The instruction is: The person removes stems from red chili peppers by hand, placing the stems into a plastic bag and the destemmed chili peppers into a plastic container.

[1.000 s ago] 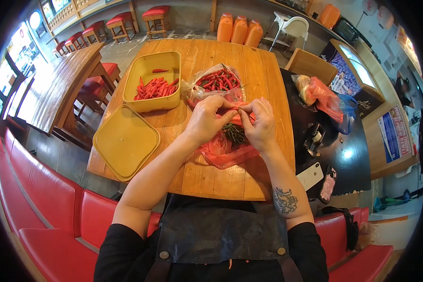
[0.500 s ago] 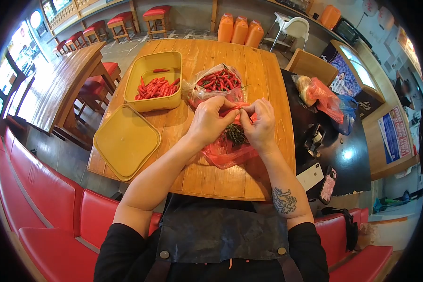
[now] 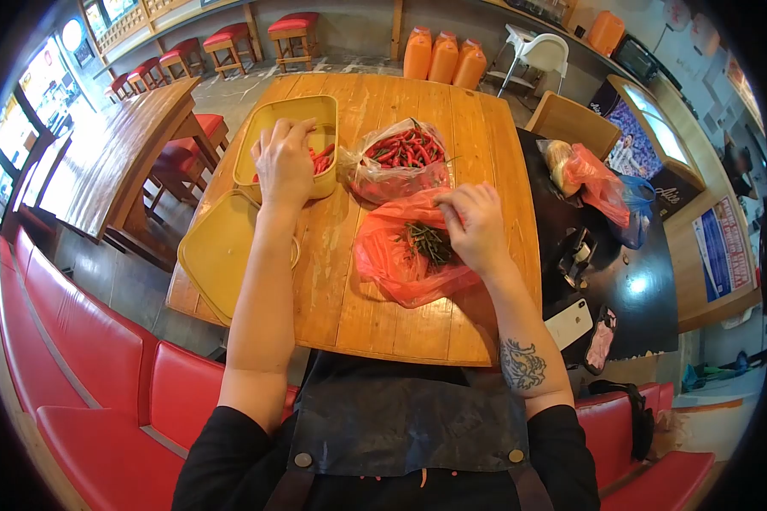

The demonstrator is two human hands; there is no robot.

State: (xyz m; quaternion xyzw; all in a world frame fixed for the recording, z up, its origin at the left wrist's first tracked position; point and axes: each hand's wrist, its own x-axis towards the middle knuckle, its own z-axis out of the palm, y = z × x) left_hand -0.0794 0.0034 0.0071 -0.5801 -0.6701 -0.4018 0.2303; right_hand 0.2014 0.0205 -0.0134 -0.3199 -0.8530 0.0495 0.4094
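My left hand (image 3: pixel 283 162) hovers over the yellow plastic container (image 3: pixel 328 183), its fingers curled together; whether a chili is between them is hidden. Red chilies (image 3: pixel 322 160) show inside the container past my hand, which covers most of them. My right hand (image 3: pixel 475 223) is above the right side of a spread red plastic bag (image 3: pixel 379 251), thumb and fingers pinched; anything held is too small to make out. Green chili stems (image 3: pixel 430 244) lie in that bag. Behind it, a clear plastic bag (image 3: pixel 388 183) holds many whole red chilies (image 3: pixel 409 149).
The yellow lid (image 3: pixel 217 255) lies left on the wooden table (image 3: pixel 332 307), under my left forearm. At right, a black table (image 3: pixel 631 298) bears a phone (image 3: pixel 568 324), a pink case-like item (image 3: pixel 601 341) and bagged goods (image 3: pixel 584 175). A red bench (image 3: pixel 85 358) runs along the left.
My hands, together over the red bag before, have parted. The left has moved left and away to the container; the right stays over the bag. The view has shifted slightly.
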